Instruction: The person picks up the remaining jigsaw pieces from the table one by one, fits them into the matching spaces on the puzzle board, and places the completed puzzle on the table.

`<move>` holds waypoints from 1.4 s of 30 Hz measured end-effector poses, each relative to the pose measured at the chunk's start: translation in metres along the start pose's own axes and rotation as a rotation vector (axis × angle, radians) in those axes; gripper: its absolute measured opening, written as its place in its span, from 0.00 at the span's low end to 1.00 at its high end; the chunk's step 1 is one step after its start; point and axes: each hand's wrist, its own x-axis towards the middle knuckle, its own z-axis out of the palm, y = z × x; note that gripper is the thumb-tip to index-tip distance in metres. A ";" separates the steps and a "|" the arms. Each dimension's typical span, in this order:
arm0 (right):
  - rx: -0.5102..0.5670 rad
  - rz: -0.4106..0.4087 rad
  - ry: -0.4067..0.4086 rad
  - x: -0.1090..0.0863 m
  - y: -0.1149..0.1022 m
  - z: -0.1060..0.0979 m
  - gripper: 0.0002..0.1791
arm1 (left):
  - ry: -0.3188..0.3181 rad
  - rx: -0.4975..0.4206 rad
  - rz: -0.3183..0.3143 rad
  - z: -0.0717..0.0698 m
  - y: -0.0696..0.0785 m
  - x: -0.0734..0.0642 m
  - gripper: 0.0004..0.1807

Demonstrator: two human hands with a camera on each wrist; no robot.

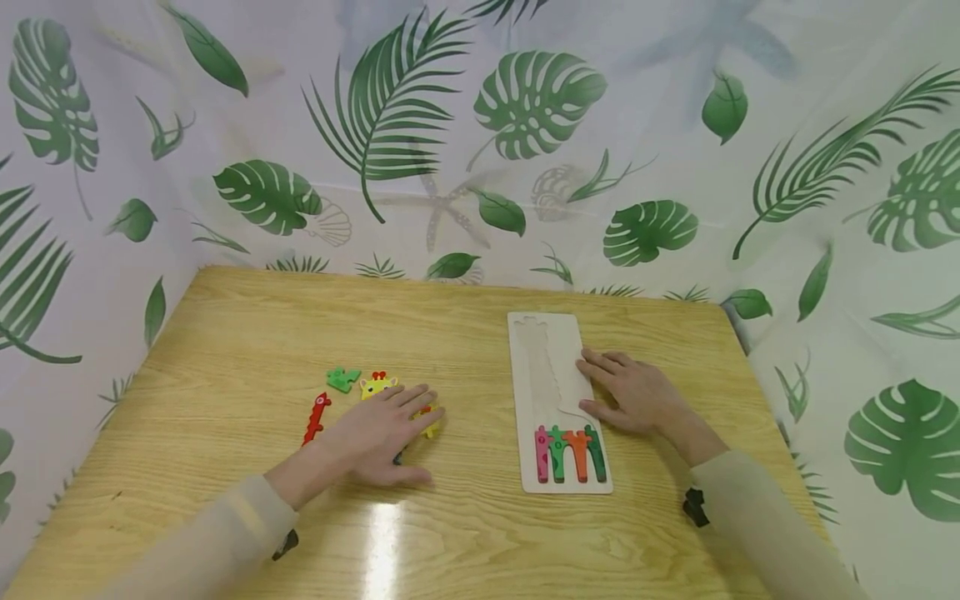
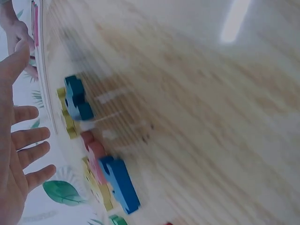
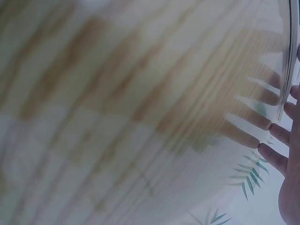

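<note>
A pale puzzle board (image 1: 534, 392) with a giraffe-shaped recess lies right of centre in the head view. In its lower end sit a pink piece (image 1: 542, 457), a green piece (image 1: 557, 458), an orange piece (image 1: 579, 454) and a dark green piece (image 1: 597, 457). My right hand (image 1: 633, 392) has its fingertips at the board's right edge, fingers extended. Over loose puzzle pieces is my left hand (image 1: 386, 433), fingers spread and holding nothing. It partly hides a yellow giraffe-head piece (image 1: 377, 386). The left wrist view shows a teal piece (image 2: 77, 98), a blue piece (image 2: 121, 185) and a pinkish piece (image 2: 95, 152) near that hand.
Left of my left hand lie a red piece (image 1: 317, 417) and a small green piece (image 1: 343, 380). The wooden table (image 1: 465, 533) is backed by a leaf-printed cloth (image 1: 450, 125), which also rises at both sides. Light glares off the table's front.
</note>
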 end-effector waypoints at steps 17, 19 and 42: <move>-0.005 0.007 -0.007 0.000 -0.001 -0.001 0.44 | 0.013 -0.041 -0.109 0.002 -0.043 -0.013 0.49; -0.006 0.008 -0.009 0.000 -0.001 -0.001 0.44 | 0.013 -0.032 -0.125 0.003 -0.047 -0.014 0.49; -0.021 -0.007 0.009 0.001 0.001 0.003 0.43 | 0.040 0.061 -0.259 0.010 -0.075 -0.022 0.45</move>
